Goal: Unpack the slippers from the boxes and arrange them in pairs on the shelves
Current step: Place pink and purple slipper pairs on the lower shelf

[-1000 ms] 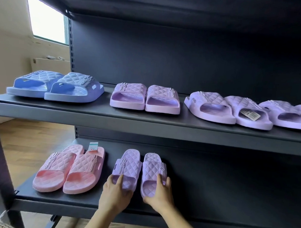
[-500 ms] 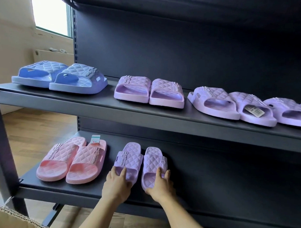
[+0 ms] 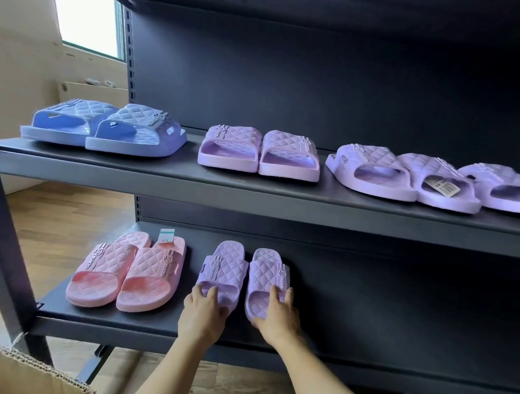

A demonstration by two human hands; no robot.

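On the lower shelf two small slippers are set side by side, close together but not touching, with the heels towards the back panel. The left purple slipper is held at its near end by the left hand, whose fingers are curled over the toe opening. The right purple slipper is gripped by the right hand, with the thumb laid on the sole and the fingers bent round the outer edge. The near ends of both slippers are hidden by the hands. Just beside the left slipper a pink pair is placed, with a paper tag at its far end. The upper shelf hangs over the back of the lower one; on it are seen a blue pair, a lilac pair and three more lilac slippers at the right, pressed against each other. A cardboard box is seen at the lower left corner, on the wooden floor.
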